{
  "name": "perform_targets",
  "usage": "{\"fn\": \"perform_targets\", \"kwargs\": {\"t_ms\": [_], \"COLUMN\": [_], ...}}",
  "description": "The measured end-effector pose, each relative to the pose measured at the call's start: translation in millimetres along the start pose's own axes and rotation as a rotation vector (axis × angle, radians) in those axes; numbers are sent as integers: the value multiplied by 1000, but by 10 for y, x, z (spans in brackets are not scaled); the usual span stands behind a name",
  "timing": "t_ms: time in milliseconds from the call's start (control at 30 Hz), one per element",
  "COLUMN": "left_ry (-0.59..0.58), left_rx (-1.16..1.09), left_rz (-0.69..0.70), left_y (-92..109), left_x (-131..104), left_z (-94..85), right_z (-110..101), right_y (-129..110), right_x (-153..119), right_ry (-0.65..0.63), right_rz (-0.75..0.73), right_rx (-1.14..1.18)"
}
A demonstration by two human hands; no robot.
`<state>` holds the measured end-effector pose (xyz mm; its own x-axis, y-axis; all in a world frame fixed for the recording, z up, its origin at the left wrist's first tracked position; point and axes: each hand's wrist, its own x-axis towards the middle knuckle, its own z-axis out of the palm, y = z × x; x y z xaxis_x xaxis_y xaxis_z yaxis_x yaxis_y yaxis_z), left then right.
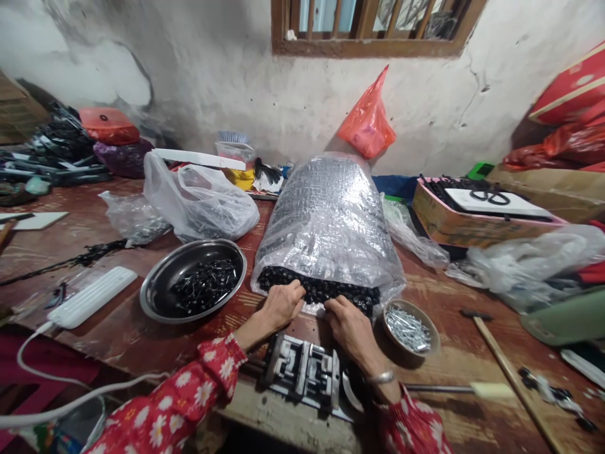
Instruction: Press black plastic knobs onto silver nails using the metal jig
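Observation:
A large silvery bubble-wrap bag (328, 208) lies in front of me with its mouth towards me, full of small black parts (340, 293). At the left of that mouth is my left hand (282, 304), fingers curled down at the black parts. My right hand (352, 328), a metal bangle at its wrist, reaches to the right of the mouth with bent, closed fingers. What either hand pinches is too small or hidden to make out. Below the hands a metal fixture (305, 372) sits at the table edge. Beside my right hand stands a bowl of metal screws or pins (409, 329).
A steel bowl (154, 296) with black-headed pins stands left, near a white power strip (94, 296) and its cable. To the right are a hammer (501, 366), a rod with a pale handle (491, 390) and a cardboard box (454, 224). White plastic bags (208, 202) lie behind.

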<state>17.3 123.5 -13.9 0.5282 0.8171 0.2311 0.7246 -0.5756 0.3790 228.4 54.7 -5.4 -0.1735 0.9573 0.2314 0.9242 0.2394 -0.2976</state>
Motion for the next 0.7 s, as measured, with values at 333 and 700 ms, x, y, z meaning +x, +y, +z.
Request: {"fn": "perform_targets", "kwargs": {"t_ms": [333, 700], "left_ry": [94, 131], "left_rx": [-395, -561], "left_rz": [-30, 99], "left_y": [137, 289], "left_x": [-500, -1066], "left_z": [-297, -286], "right_z": [-234, -170], "right_y": [-94, -395], "right_x": [-629, -985], "right_ry": [118, 158], "right_rz": [-32, -100], "right_rx": [474, 295]}}
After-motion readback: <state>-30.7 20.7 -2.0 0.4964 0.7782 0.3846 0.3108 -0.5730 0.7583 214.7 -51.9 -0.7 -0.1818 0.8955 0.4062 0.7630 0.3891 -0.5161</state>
